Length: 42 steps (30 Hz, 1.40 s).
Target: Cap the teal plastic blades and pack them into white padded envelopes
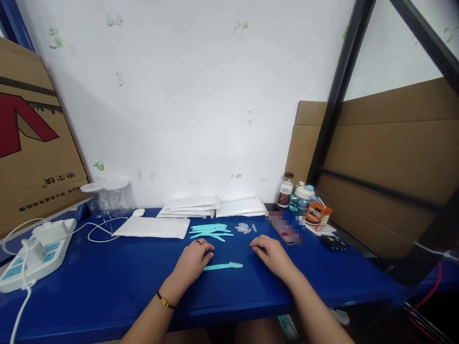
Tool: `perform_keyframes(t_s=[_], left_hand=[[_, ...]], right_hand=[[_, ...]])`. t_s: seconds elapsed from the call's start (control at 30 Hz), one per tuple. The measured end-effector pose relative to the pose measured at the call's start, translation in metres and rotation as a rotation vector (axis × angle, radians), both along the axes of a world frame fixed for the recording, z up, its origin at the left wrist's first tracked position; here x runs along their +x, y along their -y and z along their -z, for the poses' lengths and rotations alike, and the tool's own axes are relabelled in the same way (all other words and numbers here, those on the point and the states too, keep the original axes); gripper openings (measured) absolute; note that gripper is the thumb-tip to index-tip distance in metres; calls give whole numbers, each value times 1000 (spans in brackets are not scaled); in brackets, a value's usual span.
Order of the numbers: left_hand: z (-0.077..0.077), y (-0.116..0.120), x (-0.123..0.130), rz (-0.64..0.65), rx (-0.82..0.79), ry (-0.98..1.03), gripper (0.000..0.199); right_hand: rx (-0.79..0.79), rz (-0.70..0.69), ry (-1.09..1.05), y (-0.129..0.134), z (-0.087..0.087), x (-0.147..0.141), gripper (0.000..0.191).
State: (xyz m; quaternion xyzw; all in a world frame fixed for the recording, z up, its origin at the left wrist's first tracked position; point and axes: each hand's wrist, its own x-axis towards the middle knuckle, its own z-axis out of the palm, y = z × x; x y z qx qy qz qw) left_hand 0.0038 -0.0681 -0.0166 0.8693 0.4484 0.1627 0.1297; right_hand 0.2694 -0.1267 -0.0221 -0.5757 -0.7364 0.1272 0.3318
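With the lone turquoise stick (pixel 229 265) on the blue surface (pixel 118 282) as clock centre, the left hand (pixel 190 260) sits at nine, loosely curled by its hidden left end; whether it grips I cannot tell; the right hand (pixel 275 255) lies between two and three, half curled, no hold visible, its fingertips hard to read; the step in hand looks like handling this single stick, and a next grip would call for a light pinch; beyond, small clear pieces (pixel 244 228) lie near one, overlapping sticks (pixel 211 231) at eleven, a pixelated phone (pixel 285 229) at two.
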Motion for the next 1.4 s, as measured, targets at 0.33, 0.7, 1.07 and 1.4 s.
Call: perform_keyframes(t_s=[0.33, 0.7, 1.07, 1.4], left_hand=[[-1, -38, 9, 99, 271, -258, 34], [4, -56, 6, 23, 170, -220, 19], [-9, -45, 13, 55, 96, -161, 9], [2, -20, 12, 152, -85, 14, 14]], right_hand=[[-25, 50, 289, -20, 5, 18, 23], [-104, -194, 277, -25, -15, 23, 33], [-150, -188, 354, -31, -16, 21, 18], [-183, -155, -106, -31, 1, 6, 16]])
